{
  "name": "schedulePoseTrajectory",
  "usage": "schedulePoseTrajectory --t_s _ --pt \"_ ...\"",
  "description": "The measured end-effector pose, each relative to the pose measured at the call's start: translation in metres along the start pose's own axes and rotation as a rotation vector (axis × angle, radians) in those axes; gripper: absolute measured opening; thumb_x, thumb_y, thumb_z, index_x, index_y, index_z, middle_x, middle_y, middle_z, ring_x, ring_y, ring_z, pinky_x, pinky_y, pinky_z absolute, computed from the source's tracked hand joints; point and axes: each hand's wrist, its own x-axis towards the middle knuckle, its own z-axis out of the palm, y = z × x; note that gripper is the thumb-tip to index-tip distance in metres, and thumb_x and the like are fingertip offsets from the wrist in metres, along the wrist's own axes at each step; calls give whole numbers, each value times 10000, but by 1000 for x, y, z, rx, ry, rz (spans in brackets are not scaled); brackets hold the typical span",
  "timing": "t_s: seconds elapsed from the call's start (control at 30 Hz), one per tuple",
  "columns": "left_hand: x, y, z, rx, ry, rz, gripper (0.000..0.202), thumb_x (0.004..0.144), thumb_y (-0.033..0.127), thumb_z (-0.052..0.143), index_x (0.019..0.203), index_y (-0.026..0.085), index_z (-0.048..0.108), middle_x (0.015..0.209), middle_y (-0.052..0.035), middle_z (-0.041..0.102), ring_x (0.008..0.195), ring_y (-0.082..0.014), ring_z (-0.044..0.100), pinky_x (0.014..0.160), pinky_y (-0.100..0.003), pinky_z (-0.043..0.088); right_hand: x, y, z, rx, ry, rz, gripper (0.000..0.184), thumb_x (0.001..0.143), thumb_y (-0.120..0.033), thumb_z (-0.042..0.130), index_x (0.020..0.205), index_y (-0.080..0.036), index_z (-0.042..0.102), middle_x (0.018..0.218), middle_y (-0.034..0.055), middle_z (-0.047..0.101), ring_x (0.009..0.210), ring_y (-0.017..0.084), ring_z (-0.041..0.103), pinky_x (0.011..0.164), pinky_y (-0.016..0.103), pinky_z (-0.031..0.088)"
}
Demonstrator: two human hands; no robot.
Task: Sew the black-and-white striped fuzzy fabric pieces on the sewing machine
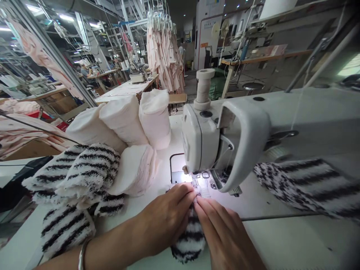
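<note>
Black-and-white fluffy fabric [191,240] is pinched by the nearly closed fingers of both left hand [168,213] and right hand [221,225], beside the sewing machine [253,123]

The bench [287,242] is carrying a machine [247,116]; a striped piece [191,242] is lying before it, white bundles [156,125] and a striped heap [87,168] are resting at left, and striped cloth [315,185] is lying at right

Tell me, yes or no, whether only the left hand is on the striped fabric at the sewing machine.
No: the left hand and the right hand both hold the striped fabric, fingertips close together.
</note>
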Motion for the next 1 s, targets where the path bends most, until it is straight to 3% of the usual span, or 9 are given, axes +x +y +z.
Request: schedulePoseTrajectory --t_s 0.2,0.7,0.9,1.0 --pt "5 -8 0 27 35 -7 296 870 19 400 1143 93 489 1098 -132 532 1093 -232 498 936 -376 507 9 0 5 -19 52 31 475 885 -5 214 1046 -106 650 1085 81 683 1022 206 592 846 352 389" --pt "8 -16 5 7 123 11 231 882 59 428 1087 146 492 1030 -99 543 994 -207 547 842 -362 544 0 5 6 -65 -54 0 490 839 0 278 1203 -105 588 1216 68 625 1129 211 529 892 353 417" --pt "-8 1 -11 -37 110 31 255 928 77 440 1162 150 509 1121 -93 558 1036 -178 552 906 -316 517 -11 24 -17 175 -173 31 542 811 18 276 1295 -105 484 1273 81 550 1230 143 439 995 301 418" --pt "-20 6 -20 -63 111 30 234 926 80 468 1135 158 537 1128 -81 571 1006 -155 572 875 -273 527 -22 23 -30 137 -148 38 526 826 22 285 1287 -121 494 1239 77 565 1201 130 463 977 261 427"
